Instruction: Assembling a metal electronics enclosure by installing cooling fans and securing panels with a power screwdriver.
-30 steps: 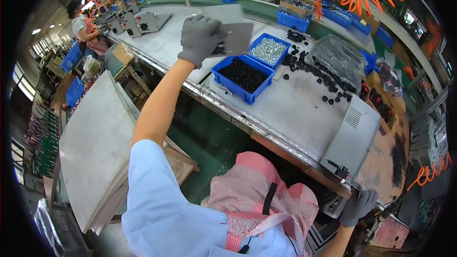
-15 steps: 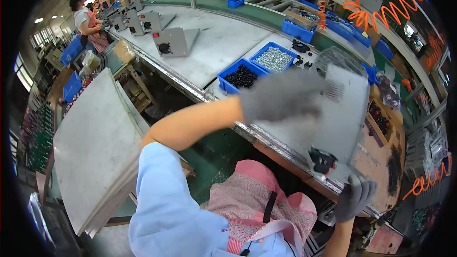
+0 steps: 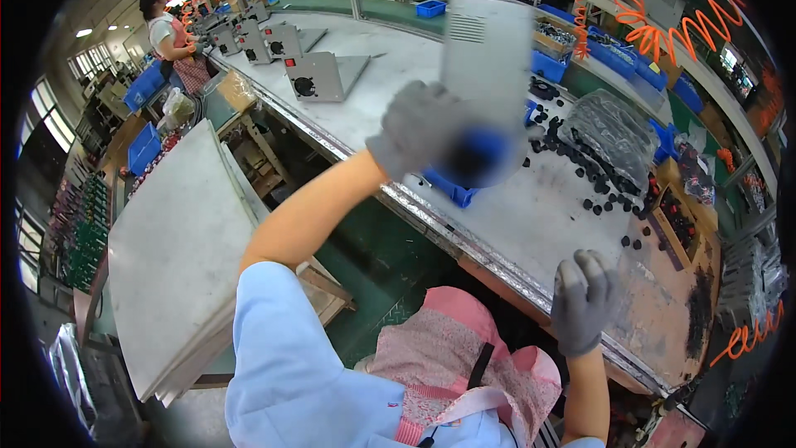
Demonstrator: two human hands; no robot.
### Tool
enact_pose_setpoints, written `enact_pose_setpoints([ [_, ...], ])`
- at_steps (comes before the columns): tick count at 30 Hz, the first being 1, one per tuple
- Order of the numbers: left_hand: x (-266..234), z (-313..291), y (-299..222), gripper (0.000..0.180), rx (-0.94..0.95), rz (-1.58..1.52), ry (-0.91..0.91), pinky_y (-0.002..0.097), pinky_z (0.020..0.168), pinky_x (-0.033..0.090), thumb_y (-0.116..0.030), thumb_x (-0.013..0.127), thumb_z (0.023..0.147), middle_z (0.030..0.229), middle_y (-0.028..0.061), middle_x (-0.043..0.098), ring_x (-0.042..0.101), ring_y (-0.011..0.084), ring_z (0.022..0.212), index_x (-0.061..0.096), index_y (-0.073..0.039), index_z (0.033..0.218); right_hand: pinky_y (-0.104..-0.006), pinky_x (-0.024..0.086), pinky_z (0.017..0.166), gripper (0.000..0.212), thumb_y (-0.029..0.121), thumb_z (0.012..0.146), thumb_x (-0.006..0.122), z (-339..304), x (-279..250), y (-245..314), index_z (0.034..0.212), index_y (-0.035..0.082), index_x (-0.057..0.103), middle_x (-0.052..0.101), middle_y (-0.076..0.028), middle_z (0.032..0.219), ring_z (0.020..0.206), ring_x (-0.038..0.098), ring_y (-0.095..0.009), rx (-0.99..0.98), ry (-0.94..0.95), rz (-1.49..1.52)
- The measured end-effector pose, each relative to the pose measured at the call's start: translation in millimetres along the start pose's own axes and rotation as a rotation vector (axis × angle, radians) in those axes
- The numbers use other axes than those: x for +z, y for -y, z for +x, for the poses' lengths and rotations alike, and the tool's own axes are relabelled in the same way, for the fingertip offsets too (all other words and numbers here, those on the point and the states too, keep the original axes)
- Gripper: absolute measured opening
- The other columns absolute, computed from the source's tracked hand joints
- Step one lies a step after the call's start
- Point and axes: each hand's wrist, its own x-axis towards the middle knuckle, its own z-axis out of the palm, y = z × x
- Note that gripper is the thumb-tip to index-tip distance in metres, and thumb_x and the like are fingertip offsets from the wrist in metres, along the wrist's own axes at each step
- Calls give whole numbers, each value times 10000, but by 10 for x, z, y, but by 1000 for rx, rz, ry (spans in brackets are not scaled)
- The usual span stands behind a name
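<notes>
A grey sheet-metal panel (image 3: 487, 50) with a vent grille stands raised over the workbench. My left hand (image 3: 419, 129), in a grey glove, grips its left edge. The lower part of the panel is smeared by motion, around a dark round patch. Behind it a blue bin (image 3: 452, 191) is mostly hidden. My right hand (image 3: 583, 303), also gloved, hovers over the bench's front edge. Its fingers are loosely bent and apart, with nothing visible in them. Small black knob-like parts (image 3: 593, 174) lie scattered beyond my right hand, beside a clear plastic bag (image 3: 609, 133).
Several grey metal brackets with black fans (image 3: 315, 77) stand along the bench to the left. A cardboard box of dark and red parts (image 3: 673, 220) sits at the right. White boards (image 3: 178, 241) are stacked at my left. Orange coiled hoses (image 3: 655, 25) hang overhead. A co-worker (image 3: 170, 41) stands far left.
My left hand has carried the panel left and away from me, off the right part of the bench. My right hand has come off the panel's near end and moved slightly left and up.
</notes>
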Motion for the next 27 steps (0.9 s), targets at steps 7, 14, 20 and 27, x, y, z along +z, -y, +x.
enact_pose_setpoints([
  [7,851,-354,1455,135,-265,92,-6,383,832,459,-275,640,809,941,37,643,599,243,968,665,-152,859,-444,425,821,193,82,774,601,-1300,534,-462,963,51,579,571,-131,1036,968,538,-340,416,302,99],
  [14,1744,-1422,1044,588,-1126,-58,99,433,1064,312,-440,570,860,1426,186,374,379,372,1289,432,-184,1371,-439,420,813,181,110,799,577,-1306,615,-422,969,48,576,578,-127,990,925,536,-335,539,274,61],
  [20,1807,-1513,660,696,-950,-24,618,539,1126,131,-631,387,880,1496,179,283,223,383,1391,340,-230,1446,-451,426,822,175,111,814,566,-1320,656,-373,974,41,579,584,-139,988,940,544,-343,535,274,-32],
  [27,2034,-1521,798,671,-818,-42,644,516,1140,122,-626,363,902,1502,179,279,212,354,1407,320,-245,1453,-458,435,815,152,92,829,558,-1333,643,-351,964,28,586,595,-146,968,912,557,-353,484,283,-67],
])
